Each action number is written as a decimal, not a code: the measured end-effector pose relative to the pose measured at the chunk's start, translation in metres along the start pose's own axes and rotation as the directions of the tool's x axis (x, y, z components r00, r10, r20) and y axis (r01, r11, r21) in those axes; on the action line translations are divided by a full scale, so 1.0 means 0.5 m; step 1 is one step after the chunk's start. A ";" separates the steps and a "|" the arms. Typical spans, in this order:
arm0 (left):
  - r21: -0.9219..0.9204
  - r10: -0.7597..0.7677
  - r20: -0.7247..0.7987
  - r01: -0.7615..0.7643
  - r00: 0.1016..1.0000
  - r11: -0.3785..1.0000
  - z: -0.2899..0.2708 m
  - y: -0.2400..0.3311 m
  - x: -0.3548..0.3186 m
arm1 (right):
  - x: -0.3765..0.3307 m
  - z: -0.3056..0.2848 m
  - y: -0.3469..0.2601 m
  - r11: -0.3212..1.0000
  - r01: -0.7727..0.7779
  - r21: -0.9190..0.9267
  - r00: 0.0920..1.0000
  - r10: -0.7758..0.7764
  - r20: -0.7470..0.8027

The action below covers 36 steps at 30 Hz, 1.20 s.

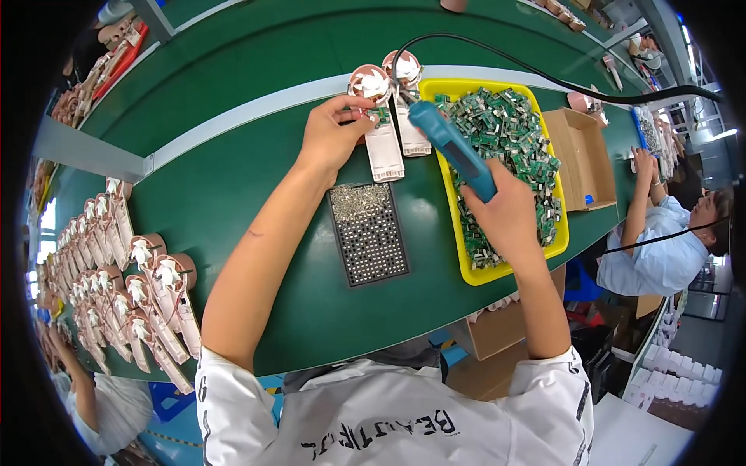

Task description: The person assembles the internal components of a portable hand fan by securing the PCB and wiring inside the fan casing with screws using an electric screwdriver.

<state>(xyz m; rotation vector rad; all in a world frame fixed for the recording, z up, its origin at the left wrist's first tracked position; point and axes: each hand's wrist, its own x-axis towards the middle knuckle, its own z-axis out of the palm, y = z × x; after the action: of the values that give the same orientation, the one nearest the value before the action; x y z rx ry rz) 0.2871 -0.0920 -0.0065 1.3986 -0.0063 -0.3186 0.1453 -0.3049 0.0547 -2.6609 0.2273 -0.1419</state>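
Note:
My right hand [505, 206] is wrapped round the handle of a teal electric screwdriver [458, 151], whose front end points at two pale pink fan housings. My left hand [330, 136] is closed in a pinch at the upper part of the nearer fan housing [385, 155]. Its fingertips are on a small green circuit board [381, 116] just below the white fan blades. The second fan housing [415, 140] lies alongside, to the right. A black tray of small screws [377, 248] sits below them, loose screws heaped at its far end. The screwdriver's tip is hard to make out.
On the right, a yellow bin [562, 233] is piled with green circuit boards [505, 132], beside an open cardboard box [583, 155]. Rows of fan housings [167, 279] stand at left. A black cable [544, 70] arches over the bench. Another person [660, 241] works at right.

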 end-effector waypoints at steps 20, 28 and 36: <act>-0.242 0.166 0.137 -0.129 0.977 0.962 -0.021 -0.012 -0.421 | -0.197 0.054 -0.148 0.443 -0.056 0.895 0.997 -0.019 0.071; -0.206 0.019 0.061 -0.006 0.998 0.979 -0.086 -0.033 -0.508 | -0.249 0.101 -0.146 0.537 -0.239 0.809 0.916 -0.153 0.371; -0.244 -0.034 0.071 0.050 0.997 0.968 -0.110 -0.061 -0.535 | -0.275 0.141 -0.170 0.434 -0.198 0.879 0.925 -0.215 0.314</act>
<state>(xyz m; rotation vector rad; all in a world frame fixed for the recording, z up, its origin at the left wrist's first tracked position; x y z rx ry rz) 0.0349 0.0170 0.0032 1.1430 0.0079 -0.3878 0.0316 -0.1738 0.0227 -1.5133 -0.0205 0.2206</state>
